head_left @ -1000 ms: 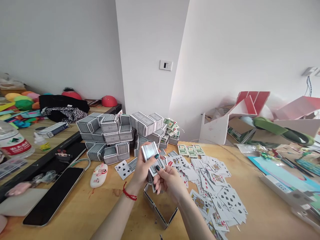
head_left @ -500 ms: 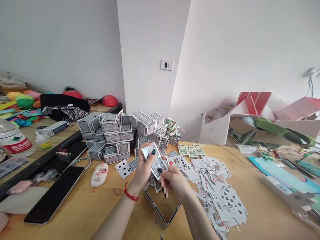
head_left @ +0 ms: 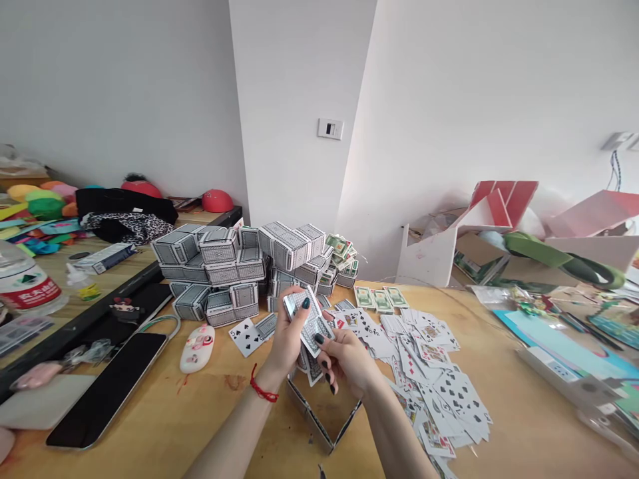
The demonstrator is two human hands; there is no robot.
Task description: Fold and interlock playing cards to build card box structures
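Observation:
Patterned grey-backed playing cards (head_left: 310, 327) are held in front of me between both hands. My left hand (head_left: 288, 332) grips them on the left with the thumb on top. At their lower right corner, my right hand (head_left: 349, 359) pinches them between thumb and fingers. Beneath the hands, a frame of folded cards (head_left: 312, 420) stands on the wooden table (head_left: 219, 426); its far side is hidden by my hands. Loose face-up cards (head_left: 439, 386) are spread to the right. Behind are stacked blocks of folded cards (head_left: 224, 266).
Left of my hands lie a decorated computer mouse (head_left: 197, 348) and a black phone (head_left: 107, 391). A bottle (head_left: 27, 283) stands farther left. Green-backed cards (head_left: 382, 299) lie behind the loose ones. At the right are a white power strip (head_left: 574, 379) and an open box (head_left: 426, 256).
The view has shifted slightly. My hands keep nearly the same grip on the cards, with the cards tilted a little differently.

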